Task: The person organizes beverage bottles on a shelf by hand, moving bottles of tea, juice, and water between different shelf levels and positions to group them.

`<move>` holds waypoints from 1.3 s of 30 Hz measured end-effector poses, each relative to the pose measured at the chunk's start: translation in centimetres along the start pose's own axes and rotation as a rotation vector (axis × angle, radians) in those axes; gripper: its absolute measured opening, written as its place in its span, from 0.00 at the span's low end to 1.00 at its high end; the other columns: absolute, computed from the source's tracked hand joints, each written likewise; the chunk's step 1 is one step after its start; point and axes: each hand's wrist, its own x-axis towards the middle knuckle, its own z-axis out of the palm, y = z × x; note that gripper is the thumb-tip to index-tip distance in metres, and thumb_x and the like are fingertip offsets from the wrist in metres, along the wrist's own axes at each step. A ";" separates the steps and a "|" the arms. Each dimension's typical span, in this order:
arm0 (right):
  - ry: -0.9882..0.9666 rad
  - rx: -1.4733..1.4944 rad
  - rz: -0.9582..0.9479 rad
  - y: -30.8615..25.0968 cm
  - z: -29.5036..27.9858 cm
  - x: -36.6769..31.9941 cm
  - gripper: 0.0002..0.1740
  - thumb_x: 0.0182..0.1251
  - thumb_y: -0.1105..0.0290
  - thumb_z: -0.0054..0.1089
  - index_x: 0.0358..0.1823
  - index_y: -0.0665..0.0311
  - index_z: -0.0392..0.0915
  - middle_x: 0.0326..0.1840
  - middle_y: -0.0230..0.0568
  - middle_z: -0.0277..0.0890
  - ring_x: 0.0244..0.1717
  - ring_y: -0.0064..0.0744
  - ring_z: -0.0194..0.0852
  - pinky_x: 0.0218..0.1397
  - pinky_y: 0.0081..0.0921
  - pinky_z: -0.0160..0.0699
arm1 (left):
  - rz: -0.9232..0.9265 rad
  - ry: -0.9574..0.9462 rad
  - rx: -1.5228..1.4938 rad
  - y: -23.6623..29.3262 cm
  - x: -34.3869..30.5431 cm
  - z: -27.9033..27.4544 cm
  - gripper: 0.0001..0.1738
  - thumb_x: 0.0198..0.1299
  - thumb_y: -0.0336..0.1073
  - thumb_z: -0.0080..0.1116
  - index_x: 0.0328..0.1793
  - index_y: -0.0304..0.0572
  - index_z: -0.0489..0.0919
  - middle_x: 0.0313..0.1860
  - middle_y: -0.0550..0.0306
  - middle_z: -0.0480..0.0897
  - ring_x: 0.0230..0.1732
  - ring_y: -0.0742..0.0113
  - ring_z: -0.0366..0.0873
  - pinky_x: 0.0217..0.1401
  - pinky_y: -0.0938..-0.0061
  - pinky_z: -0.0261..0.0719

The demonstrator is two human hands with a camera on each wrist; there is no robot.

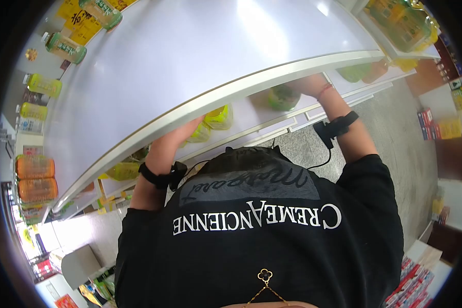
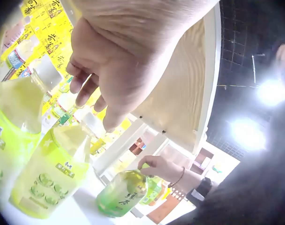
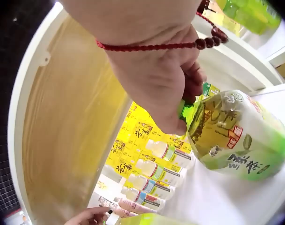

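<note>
The right hand [image 3: 156, 86] pinches the green cap [image 3: 182, 108] of the tea bottle [image 3: 238, 136], toward one o'clock in the head view; the left hand [image 2: 116, 77] hangs loose, seemingly holding nothing; a snug pinch, clear of the upper shelf [image 1: 164, 72], should serve best; that shelf hides the cap overhead; the right wrist view shows it.

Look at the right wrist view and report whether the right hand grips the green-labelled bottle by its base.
No, the right hand grips the green-labelled bottle by its green cap.
</note>
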 end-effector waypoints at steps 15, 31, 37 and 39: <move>0.147 0.115 -0.112 10.0 -2.4 1.1 0.12 0.56 0.74 0.61 0.43 0.66 0.81 0.43 0.52 0.81 0.46 0.50 0.78 0.51 0.38 0.77 | -0.200 0.023 -0.021 3.3 2.0 2.7 0.23 0.65 0.45 0.57 0.63 0.43 0.76 0.58 0.45 0.79 0.59 0.48 0.77 0.61 0.59 0.74; 0.307 0.282 -0.025 10.6 1.2 1.0 0.16 0.57 0.68 0.64 0.46 0.67 0.82 0.46 0.52 0.82 0.49 0.48 0.79 0.54 0.37 0.75 | -0.048 0.162 -0.383 6.7 11.5 10.0 0.24 0.68 0.42 0.56 0.67 0.41 0.74 0.63 0.45 0.77 0.63 0.54 0.74 0.68 0.64 0.70; 0.210 0.337 0.064 11.7 2.2 1.2 0.15 0.60 0.67 0.64 0.46 0.65 0.82 0.47 0.49 0.82 0.50 0.48 0.79 0.56 0.37 0.75 | 0.082 0.140 -0.452 11.5 16.0 12.1 0.24 0.67 0.42 0.56 0.66 0.42 0.74 0.61 0.45 0.78 0.61 0.53 0.76 0.66 0.63 0.71; 0.226 0.286 0.035 12.0 2.5 1.0 0.15 0.61 0.66 0.63 0.48 0.65 0.82 0.49 0.50 0.81 0.51 0.49 0.78 0.57 0.38 0.75 | 0.122 0.140 -0.483 12.3 17.3 12.2 0.23 0.67 0.42 0.56 0.66 0.42 0.75 0.61 0.45 0.78 0.60 0.53 0.76 0.65 0.63 0.72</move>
